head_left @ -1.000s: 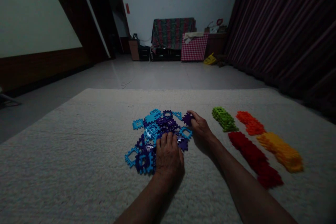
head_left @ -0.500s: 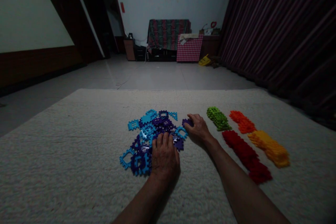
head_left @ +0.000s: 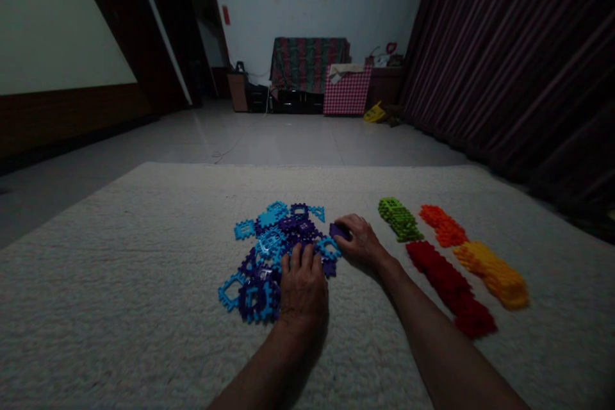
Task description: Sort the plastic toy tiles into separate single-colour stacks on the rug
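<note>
A loose heap of blue and purple toothed plastic building pieces (head_left: 271,243) lies on the pale mat. Some are solid squares, others are frames or triangles. My left hand (head_left: 303,285) rests palm down, fingers outstretched, on the heap's right side and covers part of it. At the heap's right, my right hand (head_left: 359,240) grips a purple building piece (head_left: 339,231) between thumb and fingers, low over the mat. A light blue frame piece (head_left: 328,248) lies between the two hands.
Sorted rows of similar pieces lie right of my right arm: green (head_left: 400,219), orange (head_left: 442,225), dark red (head_left: 450,288) and yellow (head_left: 492,273). The pale mat (head_left: 158,256) ends at a tiled floor (head_left: 288,141). A dark curtain (head_left: 504,64) hangs at the right.
My right hand, with the purple building piece, has shifted slightly left and down toward the heap. My left hand stays almost in place on the pieces.
</note>
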`<state>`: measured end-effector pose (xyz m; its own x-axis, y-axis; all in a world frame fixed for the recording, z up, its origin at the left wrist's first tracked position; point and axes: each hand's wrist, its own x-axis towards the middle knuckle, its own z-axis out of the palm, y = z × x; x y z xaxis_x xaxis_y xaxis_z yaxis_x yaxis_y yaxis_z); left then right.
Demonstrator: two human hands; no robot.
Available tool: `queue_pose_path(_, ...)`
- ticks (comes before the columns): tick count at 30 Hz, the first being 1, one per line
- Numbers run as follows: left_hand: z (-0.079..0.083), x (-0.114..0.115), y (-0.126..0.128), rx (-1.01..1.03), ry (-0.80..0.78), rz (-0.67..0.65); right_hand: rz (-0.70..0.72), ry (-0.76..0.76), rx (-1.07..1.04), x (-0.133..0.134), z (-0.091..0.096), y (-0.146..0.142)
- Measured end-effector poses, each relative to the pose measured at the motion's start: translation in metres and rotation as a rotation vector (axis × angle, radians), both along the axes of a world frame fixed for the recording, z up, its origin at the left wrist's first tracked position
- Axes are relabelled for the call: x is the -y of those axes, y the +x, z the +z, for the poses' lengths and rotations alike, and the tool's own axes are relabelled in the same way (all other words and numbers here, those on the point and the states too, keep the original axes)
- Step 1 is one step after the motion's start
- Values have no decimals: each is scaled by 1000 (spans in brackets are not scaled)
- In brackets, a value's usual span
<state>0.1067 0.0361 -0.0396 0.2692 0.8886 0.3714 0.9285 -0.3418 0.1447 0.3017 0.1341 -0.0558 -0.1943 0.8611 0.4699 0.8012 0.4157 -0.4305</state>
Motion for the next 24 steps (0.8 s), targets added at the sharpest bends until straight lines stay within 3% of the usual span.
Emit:
queue_pose_path(7, 4, -9, -8, -3, 16, 61, 114, 7, -50, 6, 3, -17)
queue_pose_path(10, 3, -7, -6, 20, 54, 6, 124, 2, -84, 4, 4, -13)
queue_pose_path(14, -1, 0, 2, 42, 67, -145, 33, 42, -91, -4, -2, 3)
queue_pose_path(19, -5, 6, 8, 8, -36, -273, -103, 63, -34, -10, -14, 11)
queue_pose_path(24, 1, 5, 5, -4, -124, -242, -124, 34, 16, -8, -13, 7)
